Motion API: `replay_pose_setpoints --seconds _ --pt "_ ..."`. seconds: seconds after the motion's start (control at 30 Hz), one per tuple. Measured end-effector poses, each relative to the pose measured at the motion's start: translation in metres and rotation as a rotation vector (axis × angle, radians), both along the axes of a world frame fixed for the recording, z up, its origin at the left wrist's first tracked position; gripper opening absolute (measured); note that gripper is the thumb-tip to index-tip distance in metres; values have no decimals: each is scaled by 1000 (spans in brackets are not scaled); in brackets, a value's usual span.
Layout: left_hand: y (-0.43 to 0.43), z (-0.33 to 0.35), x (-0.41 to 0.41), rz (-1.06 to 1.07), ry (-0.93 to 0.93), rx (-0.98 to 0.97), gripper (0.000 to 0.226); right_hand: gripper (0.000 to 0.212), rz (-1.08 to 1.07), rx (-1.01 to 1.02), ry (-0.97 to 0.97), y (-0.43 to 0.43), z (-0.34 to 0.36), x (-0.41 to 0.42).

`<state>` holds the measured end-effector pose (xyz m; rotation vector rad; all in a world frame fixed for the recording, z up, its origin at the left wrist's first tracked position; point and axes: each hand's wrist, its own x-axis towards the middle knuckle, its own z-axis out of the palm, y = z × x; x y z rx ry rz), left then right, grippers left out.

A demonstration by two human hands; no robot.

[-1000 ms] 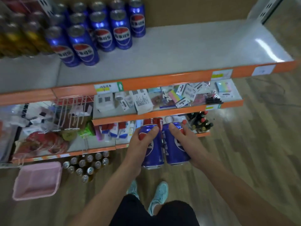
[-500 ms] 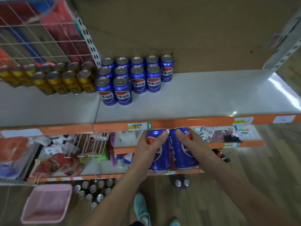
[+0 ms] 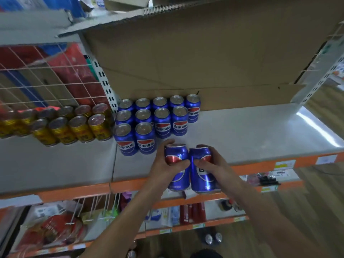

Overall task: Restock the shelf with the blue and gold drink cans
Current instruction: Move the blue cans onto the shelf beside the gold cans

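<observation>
Shelf [image 3: 251, 131] lies bare rightward — left hand [image 3: 165, 164], right hand [image 3: 210, 162] grip cans [image 3: 178, 151] over edge [image 3: 251, 165].

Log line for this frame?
left hand: grips left blue can | right hand: grips right blue can | cans: side by side at shelf front edge, not set down | shelved blue cans: upright, back left

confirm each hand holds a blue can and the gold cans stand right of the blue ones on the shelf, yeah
No: the head view shows the gold cans left of the shelved blue cans. The left hand and right hand do each hold a blue can.
</observation>
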<state>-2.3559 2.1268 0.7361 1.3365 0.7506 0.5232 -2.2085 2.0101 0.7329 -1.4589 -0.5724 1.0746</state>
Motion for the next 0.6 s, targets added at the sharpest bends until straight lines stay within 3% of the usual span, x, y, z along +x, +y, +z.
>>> replay_pose_setpoints --seconds 0.6 --pt "26 -36 32 188 -27 287 70 72 86 213 -435 55 -28 42"
